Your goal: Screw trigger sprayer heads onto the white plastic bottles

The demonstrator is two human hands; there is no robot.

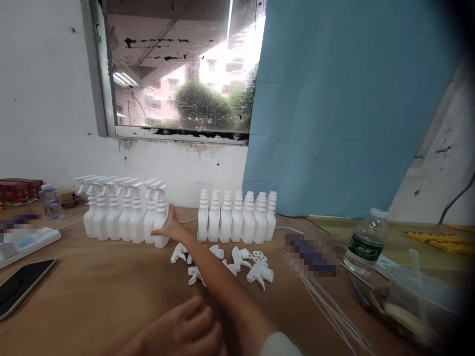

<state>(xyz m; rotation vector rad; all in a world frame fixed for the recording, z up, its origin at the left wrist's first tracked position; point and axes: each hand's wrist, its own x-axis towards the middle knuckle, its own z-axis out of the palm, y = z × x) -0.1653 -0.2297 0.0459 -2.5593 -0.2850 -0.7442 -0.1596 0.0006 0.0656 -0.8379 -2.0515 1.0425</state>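
My right hand reaches across to the right end of a row of white spray bottles fitted with trigger heads. Its thumb lies over the front of the end spray bottle, with the fingers at its right side, partly hidden. Low in the foreground, my left hand is closed, fingers curled and slightly blurred; anything inside is hidden. White bottles without heads stand upright in a second row to the right. Loose white trigger heads lie in front, partly behind my right forearm, beside small white rings.
Thin white tubes lie at right, near a clear water bottle and a plastic tub. At left are a phone, a power strip and a small bottle. A wall with a window bounds the back.
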